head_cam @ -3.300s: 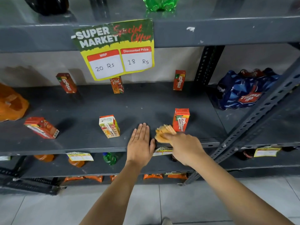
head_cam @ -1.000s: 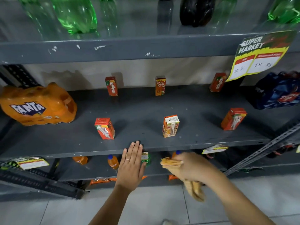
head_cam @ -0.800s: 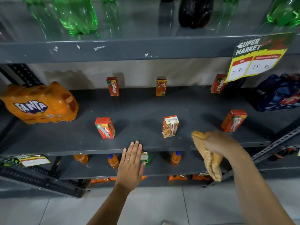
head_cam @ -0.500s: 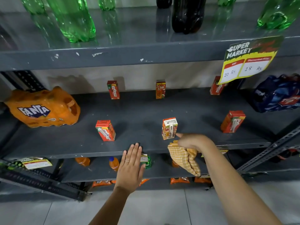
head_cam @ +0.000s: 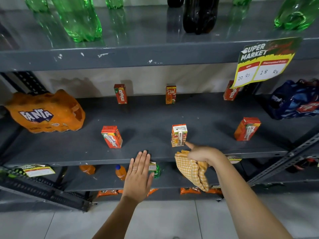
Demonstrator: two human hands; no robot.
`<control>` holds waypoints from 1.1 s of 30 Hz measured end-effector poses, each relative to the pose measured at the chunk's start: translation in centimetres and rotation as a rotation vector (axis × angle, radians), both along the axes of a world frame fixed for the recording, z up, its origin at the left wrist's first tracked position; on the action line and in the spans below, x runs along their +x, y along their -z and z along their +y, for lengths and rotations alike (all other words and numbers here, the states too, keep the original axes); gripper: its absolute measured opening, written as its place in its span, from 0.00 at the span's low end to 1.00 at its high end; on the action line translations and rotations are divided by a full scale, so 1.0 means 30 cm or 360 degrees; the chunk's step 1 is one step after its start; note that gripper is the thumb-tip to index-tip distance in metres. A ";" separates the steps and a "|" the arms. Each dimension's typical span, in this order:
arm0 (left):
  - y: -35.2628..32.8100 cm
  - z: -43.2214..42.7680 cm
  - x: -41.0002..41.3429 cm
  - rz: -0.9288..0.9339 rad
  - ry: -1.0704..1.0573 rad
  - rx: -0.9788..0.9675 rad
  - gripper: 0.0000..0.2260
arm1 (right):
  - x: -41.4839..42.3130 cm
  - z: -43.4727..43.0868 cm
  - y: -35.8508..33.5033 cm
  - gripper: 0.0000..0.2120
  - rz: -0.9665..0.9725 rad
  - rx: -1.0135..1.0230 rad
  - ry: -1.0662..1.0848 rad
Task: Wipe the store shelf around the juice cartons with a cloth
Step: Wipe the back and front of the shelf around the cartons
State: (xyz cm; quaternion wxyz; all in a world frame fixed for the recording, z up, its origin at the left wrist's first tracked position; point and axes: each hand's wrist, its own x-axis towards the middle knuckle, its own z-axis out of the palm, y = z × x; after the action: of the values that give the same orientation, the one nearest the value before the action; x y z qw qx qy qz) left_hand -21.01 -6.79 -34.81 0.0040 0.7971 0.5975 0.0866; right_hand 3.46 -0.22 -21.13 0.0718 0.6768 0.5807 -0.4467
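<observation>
The dark grey shelf (head_cam: 151,118) carries several small juice cartons. The front row has a red carton (head_cam: 111,136), a white-topped carton (head_cam: 179,135) and an orange carton (head_cam: 247,128); at the back stand a Maaza carton (head_cam: 120,93), a Real carton (head_cam: 170,94) and another Maaza carton (head_cam: 230,93). My right hand (head_cam: 203,153) grips a yellow checked cloth (head_cam: 191,169) at the shelf's front edge, index finger touching the white-topped carton's base; most of the cloth hangs below the edge. My left hand (head_cam: 139,175) lies flat, fingertips on the front lip.
An orange Fanta pack (head_cam: 45,112) lies at the shelf's left end, a blue bottle pack (head_cam: 295,100) at the right. A price sign (head_cam: 264,62) hangs from the upper shelf, which holds green bottles (head_cam: 81,19) and a dark one. A slanted metal brace (head_cam: 283,157) crosses the right.
My right hand swung the cloth from below the shelf edge up to the right, then back left to the white-topped carton's base. The left hand stayed on the front lip.
</observation>
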 end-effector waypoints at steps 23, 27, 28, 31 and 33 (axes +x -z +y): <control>-0.063 0.025 -0.602 0.0032 -0.0257 -0.0009 0.27 | -0.628 0.141 0.040 0.23 -0.0370 0.0762 -0.0059; -0.052 0.036 -0.650 0.0076 -0.0068 -0.0018 0.27 | -0.642 0.005 0.078 0.28 -0.0484 0.0667 -0.0279; -0.046 0.037 -0.659 0.0062 -0.0043 -0.0012 0.27 | -0.642 -0.047 0.084 0.29 -0.0480 0.0639 -0.0292; -0.051 0.042 -0.707 0.0029 0.0076 0.0004 0.27 | -0.676 -0.174 0.043 0.21 -0.0568 0.0464 -0.0323; -0.058 0.030 -0.773 -0.0022 0.0120 0.0003 0.26 | -0.745 -0.208 -0.016 0.14 -0.0466 0.0284 -0.0288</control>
State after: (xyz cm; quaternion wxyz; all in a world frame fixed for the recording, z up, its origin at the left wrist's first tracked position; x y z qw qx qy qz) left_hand -44.20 -5.88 -33.09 0.0106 0.8184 0.5670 0.0926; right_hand -18.87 -6.48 -20.65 0.1351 0.6834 0.6598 -0.2819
